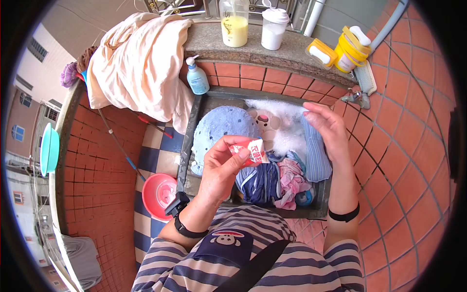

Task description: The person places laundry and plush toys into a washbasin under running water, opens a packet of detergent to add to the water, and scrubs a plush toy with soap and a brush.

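My left hand [223, 163] pinches a small red-and-white paper packet [255, 152] with red lettering, held above the dark sink [318, 207]. My right hand [326, 124] is raised over the sink's right side, its fingers stretched out and nothing visible in them. Below it lies a light blue striped cloth [317, 158]. Behind the packet, a round blue speckled plush [224, 121] rests in the sink beside a white plush face [266, 125] partly covered by foam [289, 129]. Nearer me are navy striped clothes [258, 185] and a pink cloth [292, 182].
Along the ledge stand a bottle of yellow liquid [234, 30], a white-lidded tub [274, 31], yellow containers [351, 51] and a cream cloth [141, 63]. A blue pump bottle [197, 78] stands at the sink's back-left corner. A pink basin [159, 194] sits left; a tap [359, 99] is at right.
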